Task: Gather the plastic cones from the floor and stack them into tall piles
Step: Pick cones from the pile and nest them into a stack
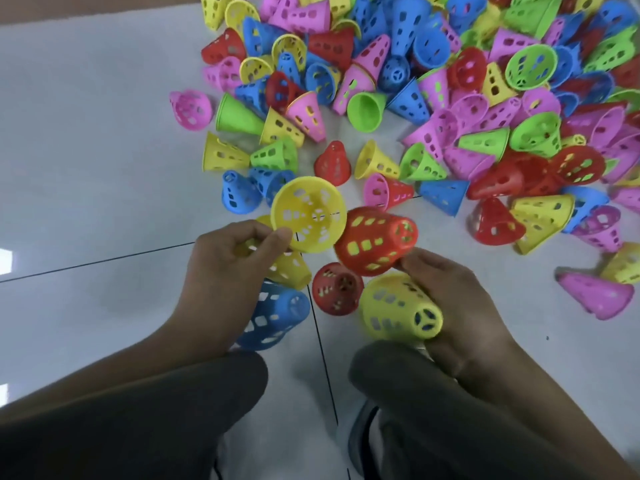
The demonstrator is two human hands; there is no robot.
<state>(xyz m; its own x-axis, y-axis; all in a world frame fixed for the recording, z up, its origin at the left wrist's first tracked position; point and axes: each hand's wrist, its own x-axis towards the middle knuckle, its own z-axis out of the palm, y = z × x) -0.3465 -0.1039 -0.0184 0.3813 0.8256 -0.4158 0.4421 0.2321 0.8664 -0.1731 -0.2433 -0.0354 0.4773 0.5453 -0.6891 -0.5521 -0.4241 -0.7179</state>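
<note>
Your left hand pinches the yellow perforated plastic cone by its rim, open mouth toward you. Your right hand grips the red perforated plastic cone, narrow tip up-right, just beside it above the white tiled floor. Turn its tip toward that mouth.

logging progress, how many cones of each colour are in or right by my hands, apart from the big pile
yellow cones: 3
red cones: 2
blue cone: 1
total: 6
</note>
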